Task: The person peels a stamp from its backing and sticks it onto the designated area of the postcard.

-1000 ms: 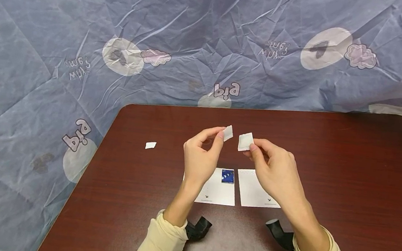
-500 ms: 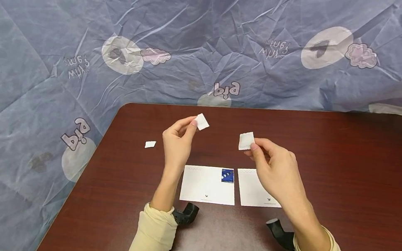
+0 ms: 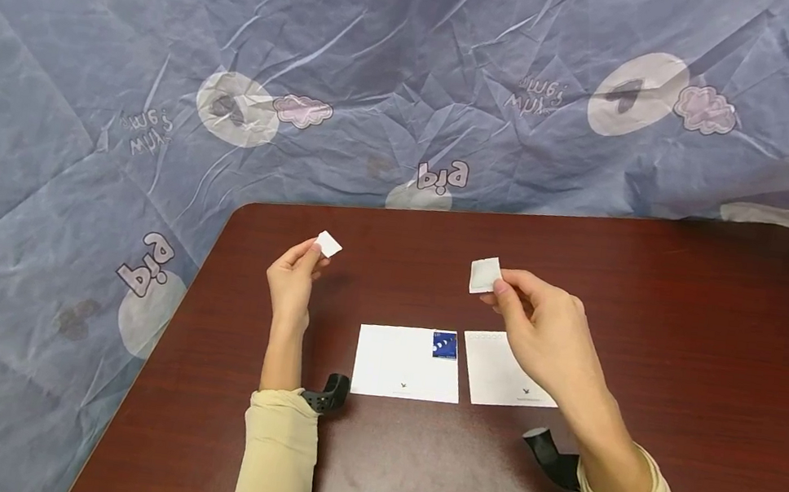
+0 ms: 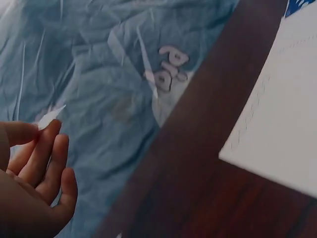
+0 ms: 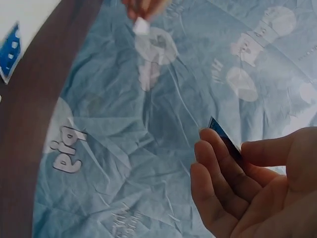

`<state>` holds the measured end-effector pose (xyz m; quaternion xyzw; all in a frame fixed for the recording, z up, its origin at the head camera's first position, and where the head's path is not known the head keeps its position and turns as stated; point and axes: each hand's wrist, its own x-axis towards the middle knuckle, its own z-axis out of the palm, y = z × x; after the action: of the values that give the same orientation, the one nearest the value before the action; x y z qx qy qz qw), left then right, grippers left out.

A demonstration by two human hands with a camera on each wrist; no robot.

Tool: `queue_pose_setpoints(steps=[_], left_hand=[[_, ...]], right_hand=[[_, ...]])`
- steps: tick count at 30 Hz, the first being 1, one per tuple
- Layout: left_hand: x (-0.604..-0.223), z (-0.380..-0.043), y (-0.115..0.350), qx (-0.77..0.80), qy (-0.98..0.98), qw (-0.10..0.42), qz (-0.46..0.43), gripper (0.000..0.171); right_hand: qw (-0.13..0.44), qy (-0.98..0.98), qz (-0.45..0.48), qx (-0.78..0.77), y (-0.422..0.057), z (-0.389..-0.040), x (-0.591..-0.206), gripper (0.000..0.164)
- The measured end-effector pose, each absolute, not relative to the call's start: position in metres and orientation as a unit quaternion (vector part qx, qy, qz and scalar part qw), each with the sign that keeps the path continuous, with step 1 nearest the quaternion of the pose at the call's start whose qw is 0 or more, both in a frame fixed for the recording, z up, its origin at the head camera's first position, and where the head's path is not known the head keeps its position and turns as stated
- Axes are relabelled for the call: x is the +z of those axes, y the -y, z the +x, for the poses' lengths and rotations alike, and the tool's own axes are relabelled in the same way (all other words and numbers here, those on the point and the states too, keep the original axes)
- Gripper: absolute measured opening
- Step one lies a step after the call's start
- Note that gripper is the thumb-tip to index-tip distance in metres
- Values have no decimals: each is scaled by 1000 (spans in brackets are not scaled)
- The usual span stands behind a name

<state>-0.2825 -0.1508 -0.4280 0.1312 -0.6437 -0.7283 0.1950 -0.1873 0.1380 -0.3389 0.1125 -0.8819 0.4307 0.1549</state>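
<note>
Looks like the backing-removal step: left hand pinches a white paper scrap over the table's left side, right hand pinches a stamp, pale back up, beyond the cards. Next move probably calls for dropping the scrap, then squaring the stamp onto the right card.

The blue cloth bears the printed words "pig" and "Why", some turned upside down.

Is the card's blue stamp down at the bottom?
No, in the head view the blue stamp sits in the top right corner of its white card.
</note>
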Motion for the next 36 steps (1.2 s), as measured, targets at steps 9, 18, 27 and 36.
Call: queue_pose_setpoints(steps=[9, 18, 27, 36], left_hand=[[-455, -284, 181, -692, 659, 198, 217, 21], [-469, -282, 189, -545, 755, 190, 311, 18], [-475, -282, 190, -458, 815, 182, 306, 21], [-472, -279, 192, -455, 814, 195, 304, 25]], right_hand=[[174, 866, 115, 455, -148, -179, -326, 19], [177, 867, 118, 451, -148, -181, -328, 18], [193, 856, 123, 463, -151, -180, -324, 17], [190, 850, 134, 472, -150, -182, -321, 17]])
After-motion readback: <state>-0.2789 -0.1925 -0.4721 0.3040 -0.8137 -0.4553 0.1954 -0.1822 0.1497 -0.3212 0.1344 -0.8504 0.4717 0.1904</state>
